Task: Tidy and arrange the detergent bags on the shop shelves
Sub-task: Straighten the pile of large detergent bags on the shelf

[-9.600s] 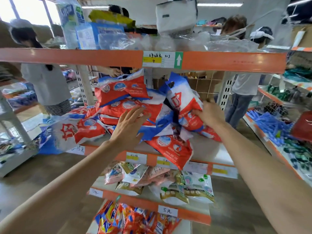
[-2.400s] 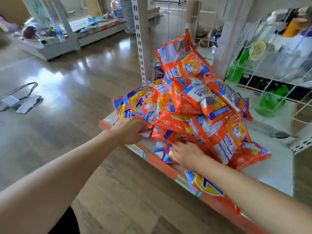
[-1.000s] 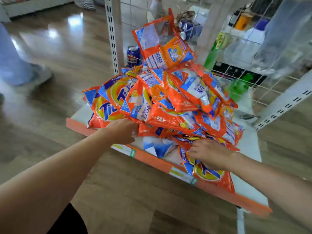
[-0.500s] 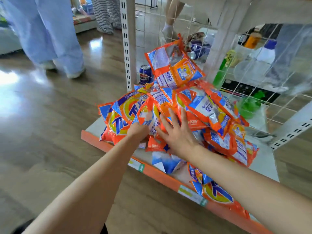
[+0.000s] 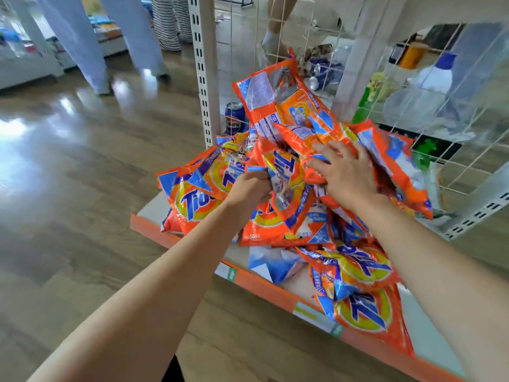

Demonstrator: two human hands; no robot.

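On bottom shelf [image 5: 154, 209]: left hand [image 5: 249, 190] pinches Tide bag [image 5: 286, 183] corner; right hand [image 5: 344, 173] flat, fingers spread, on bag pile [image 5: 385, 153].

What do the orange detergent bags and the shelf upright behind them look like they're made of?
Orange detergent bags: thin glossy plastic film, judging by the crinkles and bright glare. Shelf upright: probably cream-painted metal, rigid and punched with paired slots, though the paint hides the material itself.
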